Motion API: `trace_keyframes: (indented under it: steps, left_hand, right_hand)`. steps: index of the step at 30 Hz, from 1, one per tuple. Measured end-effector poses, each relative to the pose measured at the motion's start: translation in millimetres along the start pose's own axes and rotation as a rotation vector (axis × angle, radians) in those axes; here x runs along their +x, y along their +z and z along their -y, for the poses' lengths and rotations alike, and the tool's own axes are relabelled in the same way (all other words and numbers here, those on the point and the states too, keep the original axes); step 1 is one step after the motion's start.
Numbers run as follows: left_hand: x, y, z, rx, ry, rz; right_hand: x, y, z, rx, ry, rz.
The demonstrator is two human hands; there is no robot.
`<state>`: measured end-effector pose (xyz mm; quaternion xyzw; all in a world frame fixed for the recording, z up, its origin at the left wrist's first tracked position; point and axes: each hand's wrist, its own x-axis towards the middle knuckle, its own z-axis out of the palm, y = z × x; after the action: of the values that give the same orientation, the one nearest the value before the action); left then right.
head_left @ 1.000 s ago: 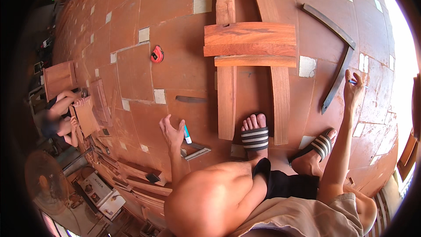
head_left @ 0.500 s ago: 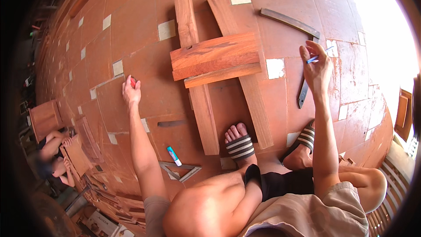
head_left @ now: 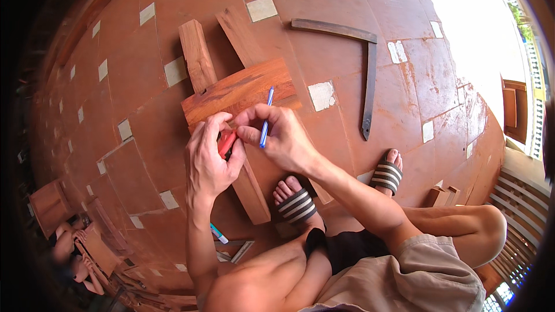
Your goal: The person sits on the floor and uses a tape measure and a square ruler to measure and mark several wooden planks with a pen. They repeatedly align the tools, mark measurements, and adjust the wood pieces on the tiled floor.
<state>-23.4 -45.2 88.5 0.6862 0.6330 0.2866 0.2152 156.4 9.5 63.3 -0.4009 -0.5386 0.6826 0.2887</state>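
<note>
The left hand [head_left: 209, 159] grips the red tape [head_left: 228, 143], the right hand [head_left: 283, 138], holding the pen [head_left: 265, 128], is at its edge, and boards [head_left: 243, 86] lie across two beams [head_left: 196, 58].

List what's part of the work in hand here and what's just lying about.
Apparently part of the work:
red tape measure, in the left hand
blue pen, in the right hand
crosswise boards on long beams, by the hands

Seemingly just lying about:
dark L-shaped square
cyan-and-white tube
small wood pieces, far right
</note>
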Motion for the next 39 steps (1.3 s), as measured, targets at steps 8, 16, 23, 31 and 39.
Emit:
trace_keyframes:
  steps: [8, 16, 23, 31, 39]
  left_hand:
    - [35.4, 5.3, 57.4, 0.149, -0.179, -0.237]
    - [43.2, 12.5, 82.1, 0.288, -0.273, -0.139]
    - [42.5, 11.7, 83.8, 0.352, -0.318, -0.137]
    - [39.4, 13.7, 88.1, 0.34, -0.343, -0.142]
    - [37.7, 15.3, 87.9, 0.32, -0.359, -0.167]
  right_hand:
    - [44.5, -111.1, -1.2, 0.078, -0.129, -0.289]
    - [49.3, -125.3, -16.3, -0.024, -0.041, -0.533]
    - [51.8, -117.4, -24.2, -0.101, -0.05, -0.442]
    - [66.3, -107.1, -27.0, -0.253, -0.016, -0.362]
    - [66.8, -98.6, -18.1, -0.489, -0.031, -0.279]
